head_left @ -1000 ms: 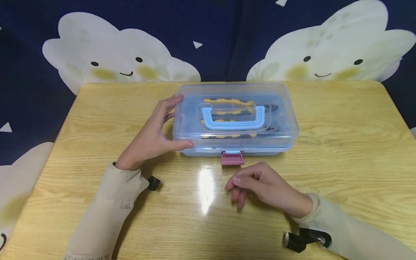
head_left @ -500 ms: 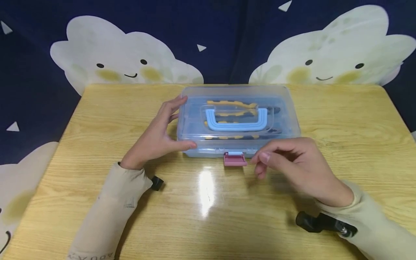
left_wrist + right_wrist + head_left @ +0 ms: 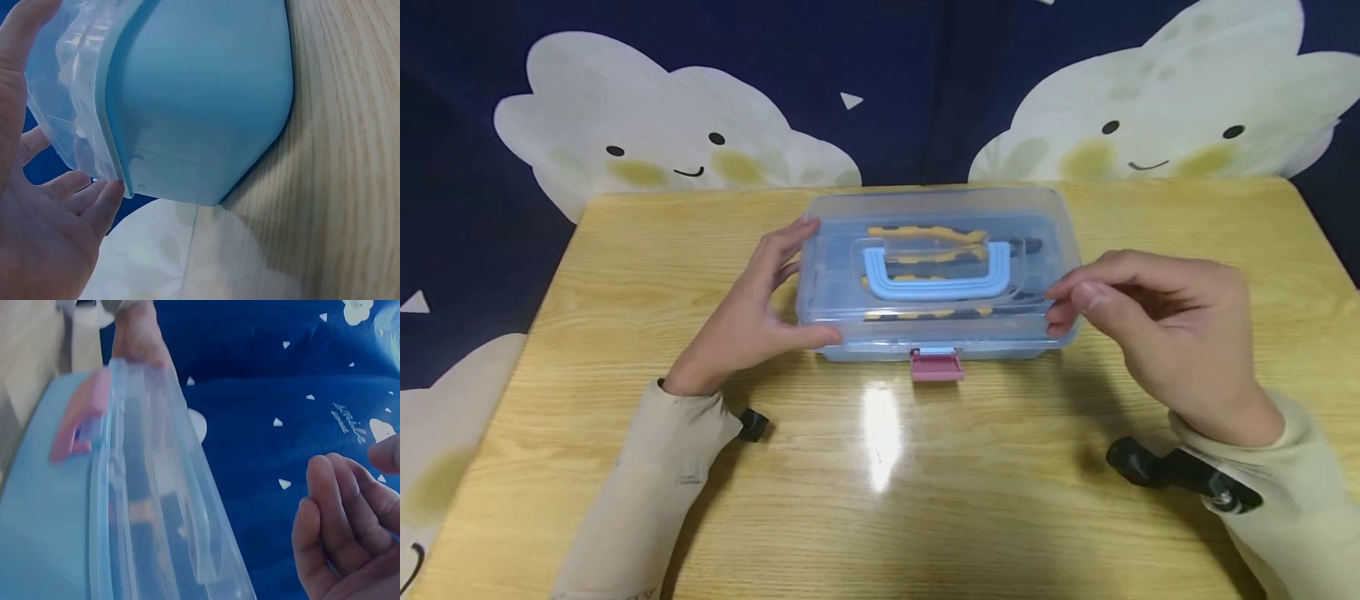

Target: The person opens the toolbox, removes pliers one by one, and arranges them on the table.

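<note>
A blue plastic storage box [image 3: 880,353] with a clear lid [image 3: 835,267] stands toward the back of the table. Its pink front latch [image 3: 937,367] is flipped out from the lid. My left hand [image 3: 747,312] holds the box's left end, thumb at the front corner and fingers along the side; in the left wrist view its fingertips [image 3: 106,200] meet the lid's rim. Beside the lid's right end is my right hand [image 3: 1180,333], fingers loosely bent and nothing in them; the right wrist view shows a gap between it and the lid.
A light blue carry handle [image 3: 940,292] lies folded on the lid. Through the lid show several long yellow-and-black items [image 3: 925,232]. Behind the wooden table [image 3: 880,533] hangs a dark blue cloth [image 3: 910,50] printed with clouds.
My right hand has moved from in front of the latch to the right and back, up to the box's right end. My left hand and the box stay in place.
</note>
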`<move>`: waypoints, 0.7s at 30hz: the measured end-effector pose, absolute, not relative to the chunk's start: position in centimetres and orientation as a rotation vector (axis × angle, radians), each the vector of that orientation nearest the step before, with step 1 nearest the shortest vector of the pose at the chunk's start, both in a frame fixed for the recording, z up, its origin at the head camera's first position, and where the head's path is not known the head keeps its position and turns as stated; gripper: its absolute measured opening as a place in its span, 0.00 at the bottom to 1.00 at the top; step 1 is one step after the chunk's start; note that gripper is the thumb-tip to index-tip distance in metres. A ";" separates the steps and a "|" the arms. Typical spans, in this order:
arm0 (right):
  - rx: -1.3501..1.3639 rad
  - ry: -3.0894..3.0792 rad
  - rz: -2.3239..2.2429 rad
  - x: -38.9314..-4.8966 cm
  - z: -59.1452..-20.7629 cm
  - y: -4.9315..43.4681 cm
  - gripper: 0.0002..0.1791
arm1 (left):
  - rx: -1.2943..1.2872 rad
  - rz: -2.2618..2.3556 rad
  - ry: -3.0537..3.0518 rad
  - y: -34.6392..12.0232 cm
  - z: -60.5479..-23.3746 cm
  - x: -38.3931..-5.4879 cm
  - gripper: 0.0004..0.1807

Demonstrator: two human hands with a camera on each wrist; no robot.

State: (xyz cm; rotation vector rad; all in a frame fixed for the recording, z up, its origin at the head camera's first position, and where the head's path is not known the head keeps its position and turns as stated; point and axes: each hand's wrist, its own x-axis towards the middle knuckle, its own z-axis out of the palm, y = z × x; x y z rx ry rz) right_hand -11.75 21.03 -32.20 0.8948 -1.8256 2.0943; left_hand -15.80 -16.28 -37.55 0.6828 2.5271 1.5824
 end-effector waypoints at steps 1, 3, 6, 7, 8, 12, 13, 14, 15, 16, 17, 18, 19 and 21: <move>0.889 -1.825 2.065 -11.9 -32.1 21.1 0.08 | 0.685 1.594 2.516 -16.3 -37.6 -15.8 0.62; 0.878 -1.833 2.011 -12.2 -32.1 21.4 0.06 | 0.682 1.619 2.491 -16.4 -37.6 -15.8 0.62; 0.860 -1.843 1.948 -12.6 -32.1 21.6 0.06 | 0.672 1.624 2.481 -16.4 -37.6 -15.8 0.63; 0.857 -1.852 1.928 -12.8 -32.1 21.7 0.06 | 0.668 1.625 2.481 -16.4 -37.6 -15.7 0.63; 0.857 -1.851 1.919 -12.9 -32.1 21.7 0.06 | 0.660 1.621 2.483 -16.4 -37.6 -15.7 0.63; 0.854 -1.902 1.821 -13.4 -32.1 21.9 0.05 | 0.654 1.603 2.505 -16.4 -37.6 -15.6 0.65; 0.853 -1.932 1.761 -13.6 -32.1 22.0 0.05 | 0.656 1.601 2.507 -16.4 -37.6 -15.6 0.65; 0.850 -1.962 1.698 -13.7 -32.2 22.0 0.06 | 0.658 1.601 2.509 -16.3 -37.6 -15.6 0.65; 0.841 -2.000 1.627 -13.8 -32.2 22.1 0.06 | 0.658 1.598 2.512 -16.3 -37.7 -15.7 0.65; 0.833 -2.032 1.550 -13.9 -32.3 22.2 0.07 | 0.657 1.597 2.512 -16.4 -37.7 -15.7 0.64; 0.820 -2.059 1.471 -14.0 -32.4 22.2 0.08 | 0.660 1.597 2.511 -16.4 -37.7 -15.7 0.64; 0.810 -2.076 1.398 -14.1 -32.5 22.3 0.09 | 0.655 1.593 2.512 -16.4 -37.7 -15.7 0.64; 0.806 -2.087 1.345 -14.3 -32.6 22.4 0.11 | 0.652 1.590 2.513 -16.4 -37.7 -15.7 0.64; 0.803 -2.097 1.270 -14.5 -32.7 22.5 0.15 | 0.649 1.582 2.516 -16.4 -37.7 -15.7 0.64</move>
